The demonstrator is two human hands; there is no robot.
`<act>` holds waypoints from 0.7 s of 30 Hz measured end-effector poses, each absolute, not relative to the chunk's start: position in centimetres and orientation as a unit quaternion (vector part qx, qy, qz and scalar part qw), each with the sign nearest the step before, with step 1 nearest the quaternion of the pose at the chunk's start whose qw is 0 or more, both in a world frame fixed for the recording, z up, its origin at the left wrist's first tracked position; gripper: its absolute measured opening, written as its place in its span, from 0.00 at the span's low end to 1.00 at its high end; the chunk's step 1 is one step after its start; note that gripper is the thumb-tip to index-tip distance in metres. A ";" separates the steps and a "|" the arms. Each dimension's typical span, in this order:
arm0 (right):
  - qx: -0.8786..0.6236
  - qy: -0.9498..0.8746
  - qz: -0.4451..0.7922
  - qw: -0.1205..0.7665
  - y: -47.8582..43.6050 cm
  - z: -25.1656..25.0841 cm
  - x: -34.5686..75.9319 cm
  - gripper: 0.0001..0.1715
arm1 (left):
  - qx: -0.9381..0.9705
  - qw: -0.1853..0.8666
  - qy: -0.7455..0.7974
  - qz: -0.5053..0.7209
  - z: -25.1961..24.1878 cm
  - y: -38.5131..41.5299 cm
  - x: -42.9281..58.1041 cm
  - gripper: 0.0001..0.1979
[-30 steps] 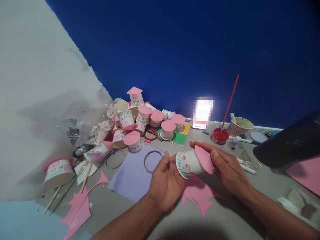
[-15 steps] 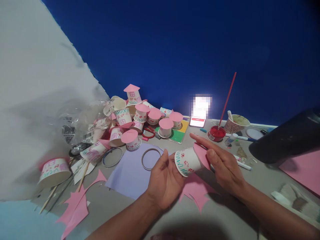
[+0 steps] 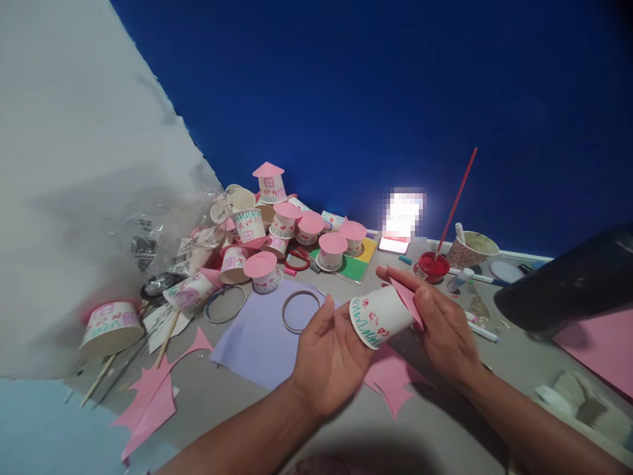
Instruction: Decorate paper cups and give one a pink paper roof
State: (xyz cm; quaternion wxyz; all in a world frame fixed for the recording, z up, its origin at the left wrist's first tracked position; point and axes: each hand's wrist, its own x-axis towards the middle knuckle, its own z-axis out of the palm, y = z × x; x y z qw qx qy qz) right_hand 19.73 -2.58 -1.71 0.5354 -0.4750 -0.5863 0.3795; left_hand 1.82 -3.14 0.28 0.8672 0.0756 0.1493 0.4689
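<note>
**Paper cup held on its side between two hands above a crowded bench**

At far left a tipped cup (image 3: 111,328) lies against the pale wall, with pink paper scraps (image 3: 148,399) spread beside it toward the near edge. A clear plastic bag (image 3: 163,237) and a heap of pink-roofed cups (image 3: 277,224) fill the back corner under the blue wall. A lavender sheet (image 3: 257,330) carrying a thin ring (image 3: 300,310) lies in front of the heap. The bench (image 3: 237,409) is bare only along the near strip around the forearms.

The left hand (image 3: 329,359) cups its fingers loosely under the mouth end of the paper cup (image 3: 378,316), thumb raised. The cup is tilted above the bench, mouth toward that hand. The right hand (image 3: 445,326) closes its fingers on the base end, pressing a pink paper disc (image 3: 408,300) against it.

Behind the right hand, a red pot (image 3: 434,266) holds red paint and a leaning red stick (image 3: 457,198). A patterned cup (image 3: 469,247) holds pale matter and a white tool. A dark bulky object (image 3: 568,284) crowds the right edge above a pink sheet (image 3: 598,343).
</note>
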 end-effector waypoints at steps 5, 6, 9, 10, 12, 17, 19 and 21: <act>-0.474 -0.615 0.348 0.525 -2.8 -1.6 19.7 0.26 | 0.077 0.866 0.154 0.469 0.2 -3.2 1.8 0.21; -0.475 -0.622 0.340 0.522 -2.8 -1.5 19.7 0.26 | 0.079 0.866 0.156 0.468 0.2 -3.2 1.8 0.22; -0.472 -0.638 0.320 0.517 -2.9 -1.5 19.8 0.26 | 0.088 0.865 0.161 0.467 0.3 -3.2 1.8 0.23; -0.468 -0.643 0.314 0.518 -3.0 -1.5 19.9 0.25 | 0.093 0.865 0.161 0.467 0.3 -3.2 1.8 0.23; -0.460 -0.653 0.305 0.519 -3.0 -1.6 20.0 0.25 | 0.101 0.865 0.161 0.465 0.3 -3.2 1.8 0.24; -0.445 -0.673 0.283 0.519 -2.9 -1.8 20.1 0.24 | 0.097 0.862 0.164 0.470 0.0 -3.2 1.9 0.25; -0.443 -0.675 0.279 0.520 -2.9 -1.8 20.1 0.24 | 0.099 0.861 0.165 0.471 0.0 -3.2 1.9 0.26; -0.441 -0.676 0.278 0.522 -2.9 -1.8 20.0 0.24 | 0.109 0.860 0.165 0.470 0.1 -3.3 1.9 0.25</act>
